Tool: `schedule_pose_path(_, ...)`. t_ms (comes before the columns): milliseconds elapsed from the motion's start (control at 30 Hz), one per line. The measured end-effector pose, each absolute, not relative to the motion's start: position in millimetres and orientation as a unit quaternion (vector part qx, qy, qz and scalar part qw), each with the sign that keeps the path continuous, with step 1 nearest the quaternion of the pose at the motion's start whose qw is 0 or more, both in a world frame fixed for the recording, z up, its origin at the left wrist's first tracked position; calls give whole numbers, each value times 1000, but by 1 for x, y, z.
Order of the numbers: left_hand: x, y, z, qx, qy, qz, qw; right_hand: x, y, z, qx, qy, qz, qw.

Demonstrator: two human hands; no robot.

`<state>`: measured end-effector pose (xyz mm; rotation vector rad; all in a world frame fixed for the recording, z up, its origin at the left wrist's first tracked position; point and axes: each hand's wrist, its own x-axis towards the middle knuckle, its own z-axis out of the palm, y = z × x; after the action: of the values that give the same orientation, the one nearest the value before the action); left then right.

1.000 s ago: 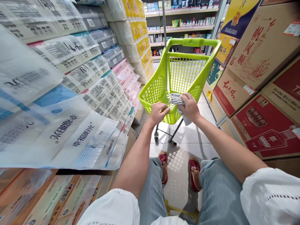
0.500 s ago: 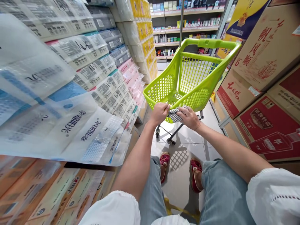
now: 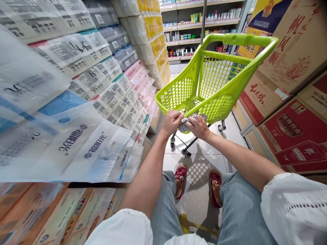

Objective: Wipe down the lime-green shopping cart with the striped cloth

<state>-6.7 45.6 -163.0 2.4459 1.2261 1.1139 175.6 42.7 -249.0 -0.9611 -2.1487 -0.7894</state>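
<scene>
A lime green shopping cart stands in the aisle in front of me, its basket tilted and turned to the right. My left hand grips the near rim of the basket. My right hand presses a grey striped cloth against the same near edge, right beside the left hand. The cloth is bunched between both hands and mostly covered by them. My feet in red shoes rest on the tiled floor below.
Stacked tissue packs fill the left side of the aisle, some jutting toward me. Large cardboard boxes line the right. Shelves with bottles close the far end. A yellow stool leg shows under me.
The cart has swung to the right and tilted more. My right hand with the cloth slid down and left along the near rim, closer to the left hand.
</scene>
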Motion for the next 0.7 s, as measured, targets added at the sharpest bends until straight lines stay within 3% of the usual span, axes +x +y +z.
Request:
schedule_pose_path(333, -9, 51, -168, 811, 413, 403, 95, 188, 37, -254, -326, -876, -280, 218)
schedule_pose_path(567, -12, 59, -171, 808, 406, 415, 99, 191, 51, -204, -377, -831, -278, 300)
schedule_pose_path(700, -14, 60, -169, 802, 406, 423, 115, 181, 57, -221, -391, -828, -248, 317)
